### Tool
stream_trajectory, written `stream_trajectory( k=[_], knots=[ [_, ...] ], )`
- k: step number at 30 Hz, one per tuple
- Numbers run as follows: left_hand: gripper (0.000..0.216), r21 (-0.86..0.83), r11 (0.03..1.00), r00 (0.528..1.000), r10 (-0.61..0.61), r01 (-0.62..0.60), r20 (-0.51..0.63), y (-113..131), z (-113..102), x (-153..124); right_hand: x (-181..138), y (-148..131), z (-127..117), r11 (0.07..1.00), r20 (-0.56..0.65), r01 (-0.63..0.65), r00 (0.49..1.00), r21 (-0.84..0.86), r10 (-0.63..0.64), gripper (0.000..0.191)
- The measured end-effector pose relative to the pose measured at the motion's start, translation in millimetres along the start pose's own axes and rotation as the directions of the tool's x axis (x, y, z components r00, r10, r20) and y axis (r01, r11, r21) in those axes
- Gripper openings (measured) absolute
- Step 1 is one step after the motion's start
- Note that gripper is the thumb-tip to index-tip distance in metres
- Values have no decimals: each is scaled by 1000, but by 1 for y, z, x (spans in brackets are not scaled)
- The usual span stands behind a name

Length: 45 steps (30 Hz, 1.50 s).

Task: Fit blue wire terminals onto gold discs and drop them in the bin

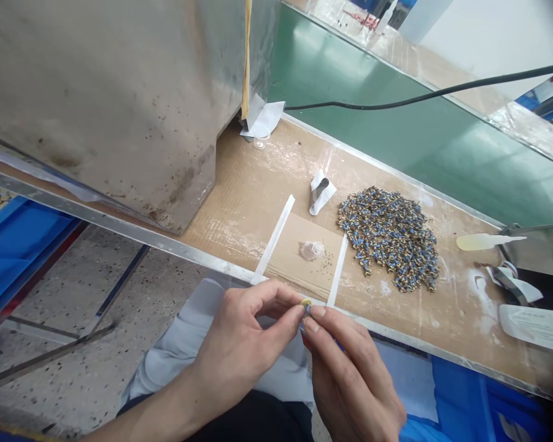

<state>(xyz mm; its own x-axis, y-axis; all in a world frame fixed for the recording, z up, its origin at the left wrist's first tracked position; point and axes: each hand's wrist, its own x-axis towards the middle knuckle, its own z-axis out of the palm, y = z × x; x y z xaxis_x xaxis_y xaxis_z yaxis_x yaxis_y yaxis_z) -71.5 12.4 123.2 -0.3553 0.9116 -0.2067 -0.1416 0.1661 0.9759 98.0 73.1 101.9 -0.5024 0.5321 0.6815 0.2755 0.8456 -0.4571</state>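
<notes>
My left hand (246, 341) and my right hand (350, 374) meet just below the front edge of the cardboard-covered bench (258, 190). Between their pinched fingertips is a tiny yellowish and blue part (307, 304). Both hands have thumb and forefinger closed on it. A heap of several small blue and brass parts (389, 236) lies on the cardboard to the upper right of my hands. A small clear cap (311, 250) rests on a taped cardboard patch just beyond my fingers.
A large stained metal housing (119, 92) overhangs the bench on the left. A green conveyor belt (396, 116) runs behind, with a black cable (418, 97) over it. A folded white slip (321, 191), a pale spatula (483, 241) and blue bins (18, 245) lie about.
</notes>
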Motion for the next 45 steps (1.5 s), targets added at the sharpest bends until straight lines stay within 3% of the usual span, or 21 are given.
stream_trajectory(
  k=[9, 15, 17, 19, 22, 24, 31, 36, 41, 43, 45],
  knots=[
    [13, 2, 999, 999, -37, 37, 9, 2, 2, -1, 4, -9, -6, 998, -8, -59, 998, -14, 58, 48],
    [14, 24, 999, 999, -30, 30, -11, 2, 2, 0, 2, -6, -2, 998, -11, -29, 999, 51, 30, 54],
    [13, 41, 999, 999, -22, 23, -24, 2, 2, -1, 2, -3, -3, 993, -45, -76, 996, 89, 80, 53],
    [14, 67, 998, 1000, -12, 14, -24, 1, 1, -2, 4, 1, -5, 968, -57, -220, 972, 121, 228, 46],
    [16, 133, 990, 999, 43, -41, -18, -1, 2, -4, 9, 6, -10, 867, 106, -459, 888, 193, 446, 29],
    [18, 187, 978, 995, 100, -94, -25, -1, 2, -5, 12, 9, -11, 810, 225, -529, 846, 252, 483, 22],
    [20, 311, 932, 979, 204, -187, -21, 2, 3, -9, 12, 11, -14, 755, 275, -553, 832, 353, 481, 23],
    [20, 343, 920, 980, 201, -188, -2, 3, 3, -9, 10, 7, -17, 728, 292, -580, 814, 365, 503, 23],
    [15, 254, 965, 998, 67, -68, 13, 0, 3, -4, 15, 8, -19, 688, 336, -637, 769, 347, 543, 17],
    [10, 21, 995, 993, -95, 94, 64, -4, 3, -1, 19, 10, -20, 653, 368, -676, 736, 342, 569, 13],
    [15, -293, 901, 942, -270, 320, 198, -7, 5, 0, 21, 12, -23, 592, 402, -723, 691, 356, 601, 10]
  ],
)
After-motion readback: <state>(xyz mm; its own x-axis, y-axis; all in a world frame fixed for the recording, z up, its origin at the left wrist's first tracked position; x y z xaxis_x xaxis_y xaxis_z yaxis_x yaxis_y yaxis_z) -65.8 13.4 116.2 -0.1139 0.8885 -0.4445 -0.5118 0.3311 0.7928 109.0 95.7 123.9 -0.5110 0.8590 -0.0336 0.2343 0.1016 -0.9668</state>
